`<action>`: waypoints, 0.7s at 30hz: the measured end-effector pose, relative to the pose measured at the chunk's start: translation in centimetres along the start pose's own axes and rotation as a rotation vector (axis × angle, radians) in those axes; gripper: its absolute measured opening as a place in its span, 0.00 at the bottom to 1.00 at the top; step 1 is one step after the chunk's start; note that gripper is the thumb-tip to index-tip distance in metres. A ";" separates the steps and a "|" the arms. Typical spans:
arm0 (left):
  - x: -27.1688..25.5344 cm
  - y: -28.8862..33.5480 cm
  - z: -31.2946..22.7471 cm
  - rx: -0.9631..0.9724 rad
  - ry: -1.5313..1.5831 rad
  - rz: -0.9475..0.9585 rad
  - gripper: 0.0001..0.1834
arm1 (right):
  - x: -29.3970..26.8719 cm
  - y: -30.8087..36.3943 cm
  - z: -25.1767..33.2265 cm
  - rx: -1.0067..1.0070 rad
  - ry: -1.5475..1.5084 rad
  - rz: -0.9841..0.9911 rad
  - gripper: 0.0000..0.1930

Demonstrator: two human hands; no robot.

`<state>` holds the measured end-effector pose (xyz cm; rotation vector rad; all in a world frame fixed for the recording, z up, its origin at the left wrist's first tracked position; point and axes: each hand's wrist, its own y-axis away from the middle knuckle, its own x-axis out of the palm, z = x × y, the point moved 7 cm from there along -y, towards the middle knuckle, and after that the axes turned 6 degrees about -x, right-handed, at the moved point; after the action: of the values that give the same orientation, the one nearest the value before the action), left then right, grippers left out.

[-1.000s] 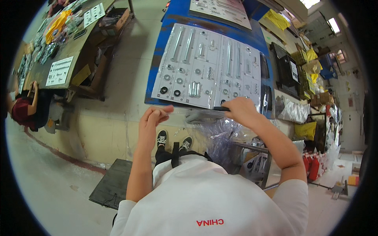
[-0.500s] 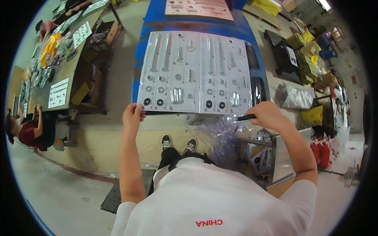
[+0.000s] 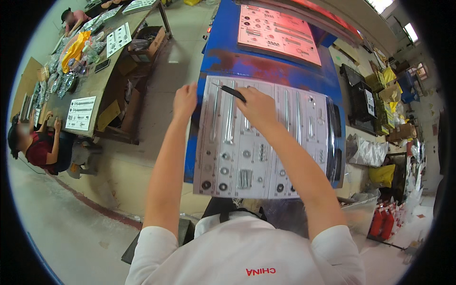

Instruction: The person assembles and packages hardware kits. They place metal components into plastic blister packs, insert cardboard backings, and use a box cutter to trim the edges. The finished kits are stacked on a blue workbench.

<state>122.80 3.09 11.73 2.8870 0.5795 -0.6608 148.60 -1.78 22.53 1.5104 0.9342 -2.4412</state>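
My right hand [image 3: 259, 107] is closed round a slim black-handled tool [image 3: 233, 93] with a thin pointed metal tip. That tip is at the far left corner of a white printed card sheet [image 3: 260, 137], and my right forearm passes over the sheet. Metal bolts, long rods [image 3: 230, 116], washers, nuts and black rings [image 3: 206, 185] are laid out on it in two similar halves. Clear shiny film shows along its right side. Just outside the sheet's left edge is my left hand [image 3: 185, 102], apparently holding nothing, its fingers smeared by motion.
The sheet rests on a blue machine bed [image 3: 223, 64]. Farther back, a similar sheet [image 3: 280, 35] lies under a red glow. On the left, people sit along a worktable [image 3: 102, 90] with bagged parts. A black crate [image 3: 363, 97] and red bottles [image 3: 384, 221] are on the right.
My right hand has carried the tool from the sheet's near right corner to its far left corner. My left hand has left the near left corner and moved farther away. The view has shifted.
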 end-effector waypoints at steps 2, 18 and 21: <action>3.6 -5.2 0.0 -0.094 -0.038 0.030 0.28 | 3.7 -4.7 -0.4 0.021 0.128 0.057 0.12; 6.1 -10.5 -2.8 -0.068 0.340 0.245 0.10 | 1.5 -6.5 -7.7 0.159 0.450 0.291 0.13; 6.1 -10.7 -3.6 -0.066 0.360 0.206 0.10 | -4.4 -1.5 -13.7 0.301 0.563 0.321 0.13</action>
<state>125.08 15.74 11.86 2.9623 0.3227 -0.0917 160.70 6.20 22.68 2.3114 0.3374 -2.0236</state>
